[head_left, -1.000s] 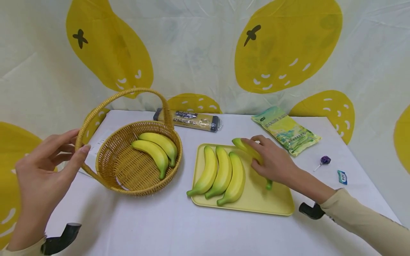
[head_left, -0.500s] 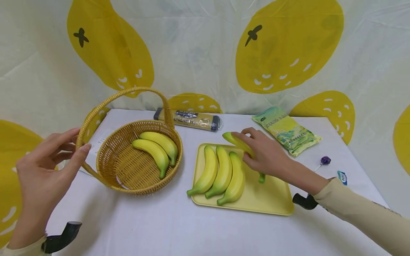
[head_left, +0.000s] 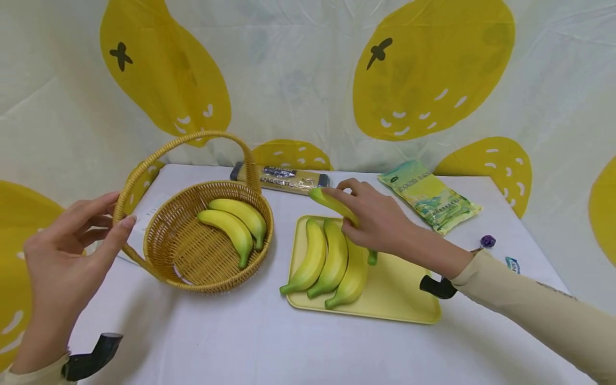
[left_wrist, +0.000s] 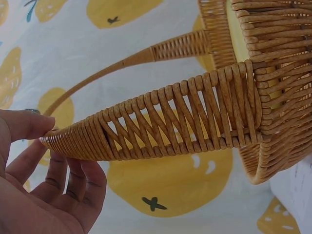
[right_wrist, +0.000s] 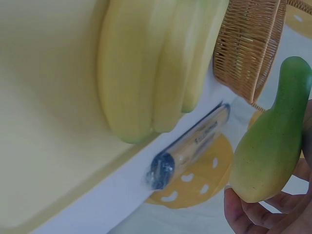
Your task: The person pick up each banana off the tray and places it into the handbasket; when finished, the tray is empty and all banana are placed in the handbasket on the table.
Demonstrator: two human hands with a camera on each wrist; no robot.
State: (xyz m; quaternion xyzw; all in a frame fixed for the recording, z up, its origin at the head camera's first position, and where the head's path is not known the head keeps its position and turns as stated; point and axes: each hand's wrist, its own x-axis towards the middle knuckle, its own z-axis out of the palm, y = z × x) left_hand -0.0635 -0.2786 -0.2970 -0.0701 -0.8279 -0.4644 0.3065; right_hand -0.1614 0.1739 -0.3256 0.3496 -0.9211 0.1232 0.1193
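Observation:
My left hand [head_left: 72, 256] pinches the arched handle [left_wrist: 180, 114] of a woven basket [head_left: 163, 267] between thumb and fingers. Two yellow bananas with green tips, one a front banana [head_left: 231, 230], lie side by side on the right of the basket's floor. My right hand [head_left: 380, 216] grips another banana [right_wrist: 273, 151], raised above a pale yellow tray [head_left: 404, 299]. Three more bananas [head_left: 313, 256] lie in a row on the tray's left half, and the held one overlaps the rightmost of them in the head view.
Behind the tray lies a spaghetti pack [head_left: 289, 179]. A green and yellow bag [head_left: 430, 195] rests at the back right, with a purple lollipop [head_left: 487, 241] and a small wrapped candy [head_left: 512, 264] in front. White paper [head_left: 141, 224] shows behind the basket handle.
My right hand has moved left and slightly up with the banana, from over the tray's right half to above the row of bananas. The left hand and basket stay nearly still.

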